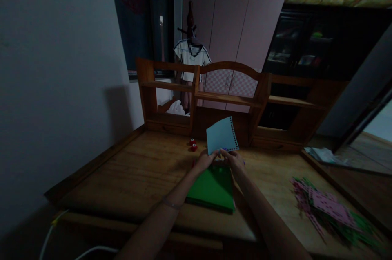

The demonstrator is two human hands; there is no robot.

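Bare wooden desk (128, 174) lay open to the left of the green paper stack (212, 188), while two red spools (192, 144) and the shelf unit (226, 100) blocked the back and scattered sheets (330, 209) crowded the right.

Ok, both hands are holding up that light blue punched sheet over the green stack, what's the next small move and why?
Probably lower the light blue sheet flat onto the green stack. The left hand and right hand pinch its bottom edge, upright, directly above that stack, so a short downward tilt would lay it there.
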